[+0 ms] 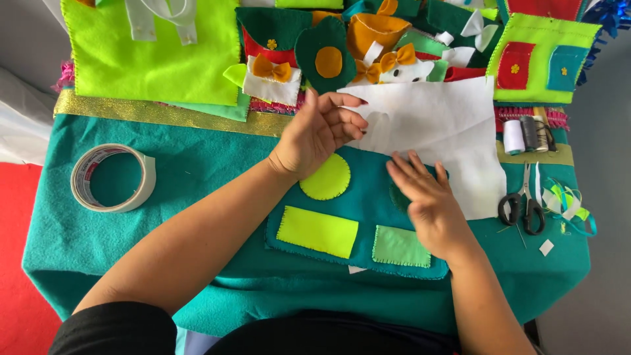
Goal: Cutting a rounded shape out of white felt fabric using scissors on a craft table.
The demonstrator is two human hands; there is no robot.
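Left hand (320,131): pinching the white felt sheet (447,131) edge.
Right hand (420,194): flat, fingers spread, pressing the teal felt panel (368,197).

Dark green patch (398,197) (shape unclear) mostly hidden beneath right hand (427,197)

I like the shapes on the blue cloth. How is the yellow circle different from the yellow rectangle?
The yellow felt circle is round; the yellow felt rectangle has straight sides and corners. The circle sits higher on the teal felt panel, partly under the left hand; the rectangle lies lower, fully uncovered. The rectangle looks bigger. Both are the same bright yellow-green felt, lying flat on the panel.
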